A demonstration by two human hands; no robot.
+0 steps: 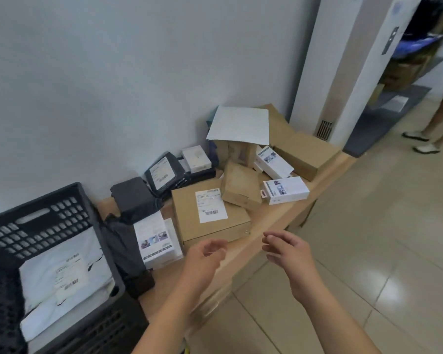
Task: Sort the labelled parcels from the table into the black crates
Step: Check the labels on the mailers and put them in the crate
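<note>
A flat brown cardboard box (189,221) with a white shipping label lies near the front edge of the wooden table (274,221). My left hand (205,256) hovers just in front of it, fingers apart and empty. My right hand (287,249) is out past the table edge, to the right of the box, also empty with fingers curled loosely. At the left stands a black crate (36,215) holding a white poly mailer (62,274) with a label. More parcels cover the table: white product boxes (154,238), black mailers (133,198), and small brown boxes (241,185).
Larger brown cartons (304,152) and a white sheet (241,123) are piled at the table's far end against the wall. A white pillar (330,72) stands beyond. Tiled floor lies to the right, where another person's legs (435,123) stand.
</note>
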